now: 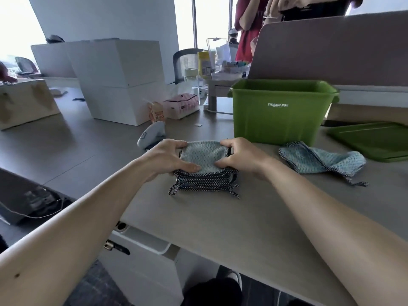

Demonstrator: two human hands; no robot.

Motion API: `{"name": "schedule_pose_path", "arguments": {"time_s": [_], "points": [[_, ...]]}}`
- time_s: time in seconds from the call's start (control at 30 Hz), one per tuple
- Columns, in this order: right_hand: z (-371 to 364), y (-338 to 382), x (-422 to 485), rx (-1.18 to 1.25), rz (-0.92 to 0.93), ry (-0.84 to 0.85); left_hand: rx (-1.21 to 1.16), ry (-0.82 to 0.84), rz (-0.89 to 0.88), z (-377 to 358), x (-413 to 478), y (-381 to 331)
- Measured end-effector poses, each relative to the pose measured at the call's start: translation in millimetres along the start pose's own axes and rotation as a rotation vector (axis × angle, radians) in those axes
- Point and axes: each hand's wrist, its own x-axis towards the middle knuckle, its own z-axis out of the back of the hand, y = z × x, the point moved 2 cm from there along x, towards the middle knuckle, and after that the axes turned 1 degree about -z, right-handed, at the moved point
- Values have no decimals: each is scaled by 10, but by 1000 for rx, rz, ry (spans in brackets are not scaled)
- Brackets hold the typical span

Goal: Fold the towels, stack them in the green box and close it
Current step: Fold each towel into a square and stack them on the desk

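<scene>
A stack of folded light-blue towels [204, 159] with dark checked edging sits on the grey table [242, 217], just in front of the green storage box [278, 115]. My left hand [171, 157] grips the stack's left side, thumb on top and fingers curled over the far edge. My right hand [240, 156] grips the right side the same way. One more towel [318, 161] lies unfolded and crumpled to the right. The box stands open; its green lid [375, 140] lies flat at the far right.
A white handheld device [152, 135] lies just left of the stack. White boxes [119, 80], a pink tissue pack [183, 104] and a small carton [156, 112] stand behind. A grey partition [331, 47] rises behind the box; people stand beyond it.
</scene>
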Motion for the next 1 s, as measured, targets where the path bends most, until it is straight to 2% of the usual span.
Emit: {"name": "schedule_pose_path", "arguments": {"time_s": [0.13,0.23,0.33,0.43,0.53,0.67,0.87,1.0], "points": [[-74,-113,99,-216,34,-18,136,28,69,20,-28,86],[-82,-119,63,-300,25,-7,186,2,31,34,-65,154],[-73,-132,10,-301,50,-45,227,-123,-36,36,-107,143],[1,-166,-67,-188,78,-115,338,-257,-176,30,-140,44],[162,-217,-210,-125,104,-225,330,-372,-266,-34,-161,-112],[447,-434,-471,-168,100,-351,307,-485,-401,-342,-162,-481],[948,-884,-954,-241,68,-519,296,-341,-511,-1187,-4,-923],[1220,-1171,-1223,-281,-9,-594,303,-244,-524,-1698,176,-1087]]}}
